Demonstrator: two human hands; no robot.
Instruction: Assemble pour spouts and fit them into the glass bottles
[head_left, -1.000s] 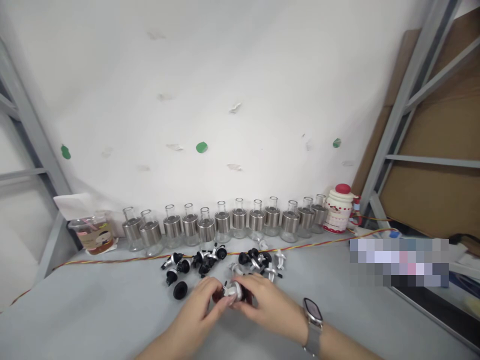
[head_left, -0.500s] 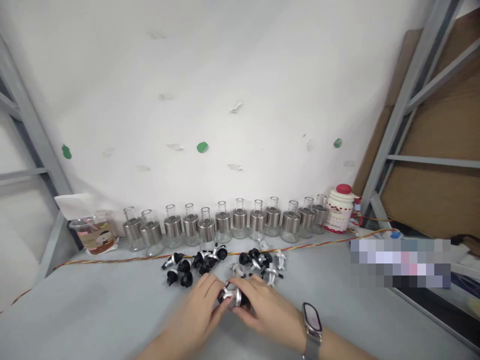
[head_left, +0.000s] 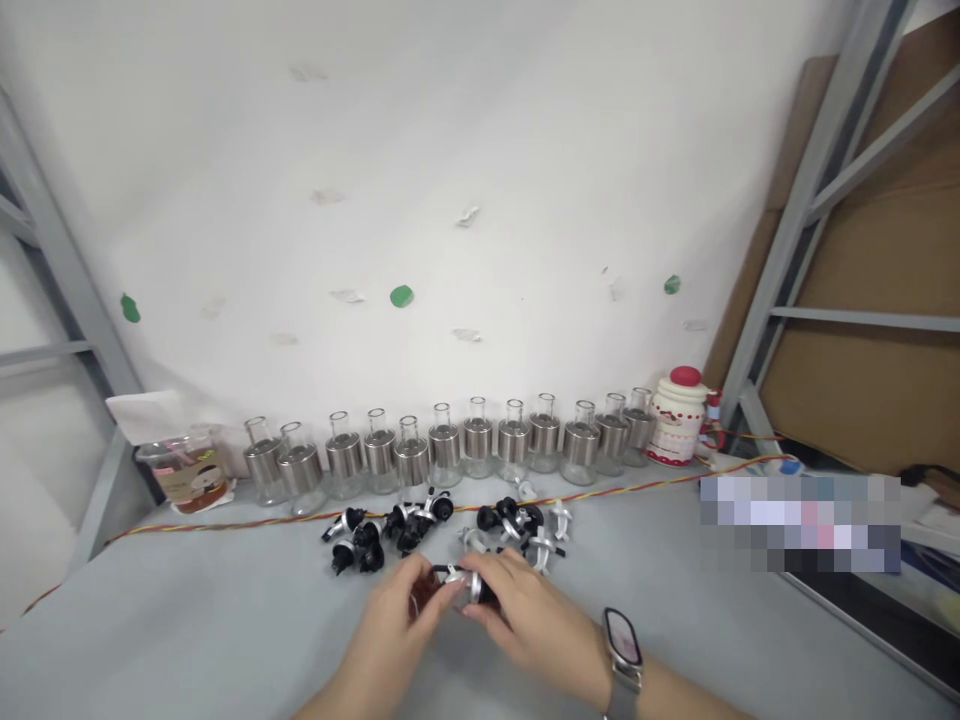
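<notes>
Low in the middle of the view, a silver and black pour spout (head_left: 459,580) lies between my two hands. My right hand (head_left: 525,622) grips its ringed, dark end, with the fingers bent over the top and the thumb beneath. From the other side, the fingers and thumb of my left hand (head_left: 397,615) close on the spout's left end, where a black strip shows; the fingers hide part of it. Just beyond my hands lie a heap of black and silver pour spouts (head_left: 394,525) on the left and a second group of spouts (head_left: 517,520) on the right.
Several glass bottles (head_left: 412,462) with metal collars stand along the wall. A twisted red-yellow cord (head_left: 277,512) runs in front of them. A drink cup (head_left: 187,475) stands at left, a cream jar with red lid (head_left: 675,425) at right, and metal frame posts (head_left: 780,240) flank the table.
My left fingers have shifted slightly on the pour spout, uncovering more of its black strip on the left. The view has moved a little; bottles and heaped spouts lie as before.
</notes>
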